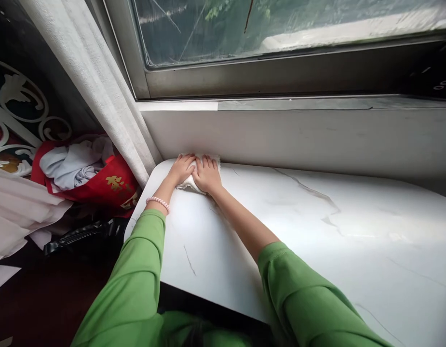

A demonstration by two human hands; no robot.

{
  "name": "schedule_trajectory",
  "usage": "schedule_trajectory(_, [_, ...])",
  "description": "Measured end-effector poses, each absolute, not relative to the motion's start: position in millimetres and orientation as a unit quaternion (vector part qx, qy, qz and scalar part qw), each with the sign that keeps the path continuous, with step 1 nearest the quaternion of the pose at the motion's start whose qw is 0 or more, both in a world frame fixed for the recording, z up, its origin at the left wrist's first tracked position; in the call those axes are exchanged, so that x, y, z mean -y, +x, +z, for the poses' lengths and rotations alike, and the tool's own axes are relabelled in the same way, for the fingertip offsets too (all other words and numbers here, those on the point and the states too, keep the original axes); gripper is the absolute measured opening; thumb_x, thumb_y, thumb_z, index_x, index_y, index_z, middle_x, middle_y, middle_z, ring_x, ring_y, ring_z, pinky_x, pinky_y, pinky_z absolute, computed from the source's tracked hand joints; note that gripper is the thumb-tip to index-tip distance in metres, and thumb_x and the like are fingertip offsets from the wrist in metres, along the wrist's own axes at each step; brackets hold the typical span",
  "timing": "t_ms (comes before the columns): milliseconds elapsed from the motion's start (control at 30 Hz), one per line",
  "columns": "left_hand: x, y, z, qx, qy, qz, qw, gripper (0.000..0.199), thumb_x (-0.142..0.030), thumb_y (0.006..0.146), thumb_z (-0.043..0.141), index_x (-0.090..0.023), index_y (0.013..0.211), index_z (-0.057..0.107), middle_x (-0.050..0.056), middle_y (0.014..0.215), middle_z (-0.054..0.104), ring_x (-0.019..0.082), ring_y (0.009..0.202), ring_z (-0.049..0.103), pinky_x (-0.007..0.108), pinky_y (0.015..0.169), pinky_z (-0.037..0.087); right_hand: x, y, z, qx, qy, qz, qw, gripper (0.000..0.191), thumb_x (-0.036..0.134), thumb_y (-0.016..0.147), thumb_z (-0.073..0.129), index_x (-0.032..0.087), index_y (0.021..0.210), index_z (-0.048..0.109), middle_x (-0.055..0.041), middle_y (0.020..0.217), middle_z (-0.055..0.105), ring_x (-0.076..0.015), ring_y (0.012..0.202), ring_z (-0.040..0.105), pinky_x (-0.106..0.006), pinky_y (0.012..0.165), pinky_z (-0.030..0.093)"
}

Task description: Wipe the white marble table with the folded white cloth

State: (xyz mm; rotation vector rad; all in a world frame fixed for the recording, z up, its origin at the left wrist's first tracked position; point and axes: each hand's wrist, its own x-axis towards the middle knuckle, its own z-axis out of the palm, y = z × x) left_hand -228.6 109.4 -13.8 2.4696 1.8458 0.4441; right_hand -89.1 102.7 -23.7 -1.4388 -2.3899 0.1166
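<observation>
Both hands press flat on a folded white cloth (192, 184) at the far left corner of a white marbled tabletop (309, 217), close to the wall. My left hand (182, 168) lies on the cloth's left part, fingers stretched forward, with a pink and white bracelet on the wrist. Beside it, thumbs near each other, my right hand (207, 174) rests palm down with its fingers spread. The cloth's edges show around the fingers and below the palms; its middle is hidden.
Behind the table are a low wall (280, 140) and a framed window (273, 72). A white curtain (96, 82) hangs by the left corner. Left of the table, a red bag (103, 185) holds light clothes (73, 164), above a black bag (81, 236).
</observation>
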Motion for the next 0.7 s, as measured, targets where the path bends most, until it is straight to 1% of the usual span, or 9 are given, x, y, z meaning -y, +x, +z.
schedule_trajectory(167, [-95,-229,-11,-0.596,0.795,0.11,0.002,0.045,-0.021,0.094,0.031,-0.011,0.136,0.043,0.011,0.146,0.041,0.019,0.137,0.033,0.042,0.116,0.016,-94,-90,-23,0.846,-0.5,0.044,0.177,0.057,0.03,0.093,0.028,0.006,0.144,0.033,-0.0197,0.15,0.033,-0.0291,0.139,0.024,-0.048,0.11,0.017])
schedule_trajectory(300, [-54,-236,-8,-0.598,0.797,0.087,0.011,0.047,-0.021,0.094,0.03,-0.009,0.139,0.039,0.011,0.148,0.037,0.018,0.139,0.029,0.042,0.117,0.014,-54,-96,-20,0.849,-0.5,0.054,0.165,0.057,0.03,0.094,0.03,0.005,0.145,0.031,-0.02,0.151,0.03,-0.0291,0.14,0.022,-0.047,0.111,0.016])
schedule_trajectory(400, [-3,-246,-6,-0.586,0.805,0.086,0.009,0.048,-0.023,0.094,0.03,-0.009,0.139,0.038,0.012,0.149,0.037,0.019,0.14,0.027,0.042,0.118,0.014,-3,-103,-17,0.852,-0.49,0.058,0.171,0.059,0.03,0.093,0.033,0.003,0.145,0.032,-0.0223,0.15,0.03,-0.0321,0.14,0.022,-0.049,0.111,0.016])
schedule_trajectory(567, [105,-262,2,-0.572,0.814,0.097,0.005,0.051,-0.025,0.095,0.026,-0.006,0.142,0.034,0.013,0.15,0.035,0.019,0.141,0.024,0.043,0.118,0.015,96,-109,-9,0.874,-0.439,0.081,0.193,0.061,0.031,0.094,0.033,-0.002,0.144,0.03,-0.0262,0.15,0.026,-0.0362,0.141,0.018,-0.054,0.112,0.015])
schedule_trajectory(633, [145,-265,6,-0.583,0.807,0.098,0.006,0.052,-0.025,0.095,0.025,-0.008,0.144,0.033,0.012,0.15,0.034,0.019,0.141,0.024,0.043,0.118,0.015,129,-111,-5,0.883,-0.416,0.098,0.196,0.062,0.032,0.094,0.033,-0.002,0.145,0.029,-0.026,0.15,0.026,-0.037,0.141,0.017,-0.055,0.112,0.015])
schedule_trajectory(700, [177,-268,9,-0.599,0.794,0.104,0.004,0.052,-0.026,0.096,0.026,-0.015,0.147,0.029,0.008,0.151,0.033,0.018,0.141,0.024,0.042,0.119,0.015,154,-113,-2,0.891,-0.393,0.115,0.195,0.063,0.032,0.093,0.033,-0.003,0.145,0.029,-0.026,0.15,0.026,-0.0381,0.141,0.017,-0.056,0.112,0.016])
